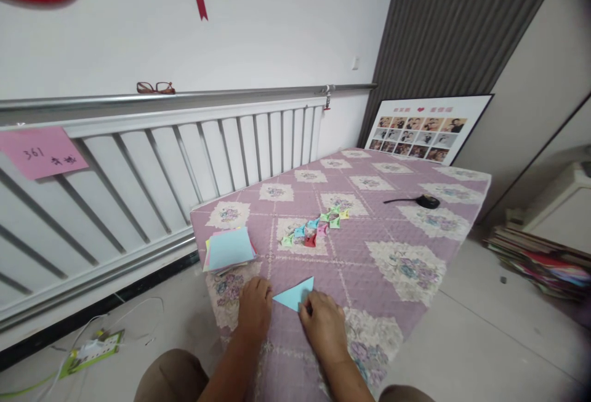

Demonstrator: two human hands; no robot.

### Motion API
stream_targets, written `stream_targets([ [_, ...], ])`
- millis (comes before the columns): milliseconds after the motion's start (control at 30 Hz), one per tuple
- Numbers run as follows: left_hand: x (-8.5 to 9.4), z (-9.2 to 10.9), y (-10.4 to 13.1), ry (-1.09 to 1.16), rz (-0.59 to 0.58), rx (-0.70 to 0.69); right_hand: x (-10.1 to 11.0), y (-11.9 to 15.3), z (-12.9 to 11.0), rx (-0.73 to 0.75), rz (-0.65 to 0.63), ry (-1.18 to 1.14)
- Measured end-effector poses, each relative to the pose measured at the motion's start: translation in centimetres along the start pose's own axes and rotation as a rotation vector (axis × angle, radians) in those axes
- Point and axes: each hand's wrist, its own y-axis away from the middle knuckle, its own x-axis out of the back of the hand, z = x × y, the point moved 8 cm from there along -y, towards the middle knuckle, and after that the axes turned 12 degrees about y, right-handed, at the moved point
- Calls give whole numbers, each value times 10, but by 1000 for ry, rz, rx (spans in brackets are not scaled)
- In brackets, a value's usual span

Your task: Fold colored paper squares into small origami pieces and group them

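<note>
A light blue sheet of paper [294, 295], folded into a triangle, lies on the tablecloth between my hands. My right hand [325, 323] is closed at its lower right corner, with thumb and fingertips on the paper. Just beside the left point, my left hand [255, 305] rests on the cloth, its fingers slightly bent and nothing visible in them. To the left is a stack of coloured paper squares [231, 248], a light blue one on top. Several small folded paper pieces [310, 240] in green, blue, pink, red and yellow stand grouped beyond the triangle.
A purple flowered tablecloth [341, 276] covers the table. A black round object with a strap [428, 202] lies at the right. Behind stands a framed photo board [425, 131]. A white radiator [221, 152] runs along the left wall, glasses [156, 87] on the pipe above it.
</note>
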Motion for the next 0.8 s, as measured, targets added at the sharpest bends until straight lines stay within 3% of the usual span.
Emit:
stream_targets([
  [67,-2,17,7,19,-19,-164,0,0,-1,2,-4,-2],
  [133,-8,36,15,37,-116,-329,0,0,-1,5,-8,-5],
  [200,-13,47,20,36,-212,-405,-1,0,-1,2,-12,-2],
  [300,-15,49,21,30,-262,-393,-1,0,4,-46,23,38],
  [433,-13,45,19,58,-240,-379,2,1,8,-109,113,103],
  [800,-13,42,19,99,-209,-393,-15,-2,16,-94,17,-109],
])
